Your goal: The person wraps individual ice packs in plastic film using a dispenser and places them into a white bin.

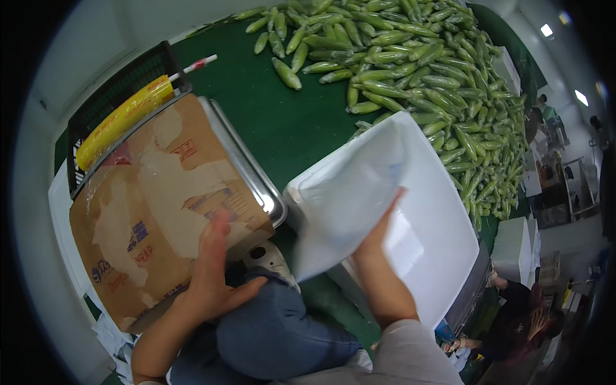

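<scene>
My right hand [378, 240] grips a translucent plastic bag or pack [349, 197] with faint blue print, blurred by motion; its contents cannot be made out. Below it stands a white foam box [433, 260] with its top uncovered, its smooth inner walls partly hidden by the bag and my forearm. My left hand [211, 269] is empty, fingers apart, above my knee at the near edge of a flattened-looking brown cardboard piece [163, 192]. Torn paper patches and printing mark this cardboard, which rests over a metal tray-like surface [245, 159].
Film-wrapped green elongated vegetables [414, 62] are heaped on the green surface [240, 82]. A black plastic basket [144, 62] beside the wall holds a yellow roll [127, 120]. At right are more foam boxes [512, 245] and a seated person [519, 322].
</scene>
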Demonstrator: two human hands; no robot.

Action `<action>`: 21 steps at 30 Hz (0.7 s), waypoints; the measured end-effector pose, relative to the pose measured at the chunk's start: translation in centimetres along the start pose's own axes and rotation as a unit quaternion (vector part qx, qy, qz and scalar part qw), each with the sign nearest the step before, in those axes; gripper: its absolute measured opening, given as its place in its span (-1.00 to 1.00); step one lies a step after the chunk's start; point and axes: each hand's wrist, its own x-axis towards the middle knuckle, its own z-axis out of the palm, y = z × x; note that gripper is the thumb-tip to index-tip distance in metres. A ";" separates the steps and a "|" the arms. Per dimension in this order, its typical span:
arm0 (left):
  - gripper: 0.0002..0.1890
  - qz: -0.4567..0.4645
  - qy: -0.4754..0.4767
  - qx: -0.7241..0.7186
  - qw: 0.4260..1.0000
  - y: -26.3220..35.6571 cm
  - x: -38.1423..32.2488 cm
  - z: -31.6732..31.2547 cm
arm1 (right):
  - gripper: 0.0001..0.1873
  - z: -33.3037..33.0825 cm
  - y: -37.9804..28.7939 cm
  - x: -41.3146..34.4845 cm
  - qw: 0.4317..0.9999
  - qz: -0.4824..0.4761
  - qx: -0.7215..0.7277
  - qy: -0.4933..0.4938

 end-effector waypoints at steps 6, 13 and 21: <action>-0.21 0.167 -0.294 0.216 0.916 0.3 6.3 3.8 | -0.29 -24.0 -3.9 9.6 0.735 -0.010 -0.644 0.213; -0.27 0.230 -0.319 0.246 0.886 -4.4 9.3 11.3 | -0.31 -32.3 6.5 18.8 0.564 0.077 -0.822 0.035; -0.37 0.189 -0.321 0.228 0.900 -4.6 8.9 11.5 | -0.35 -34.7 11.3 19.5 0.593 0.007 -0.804 0.045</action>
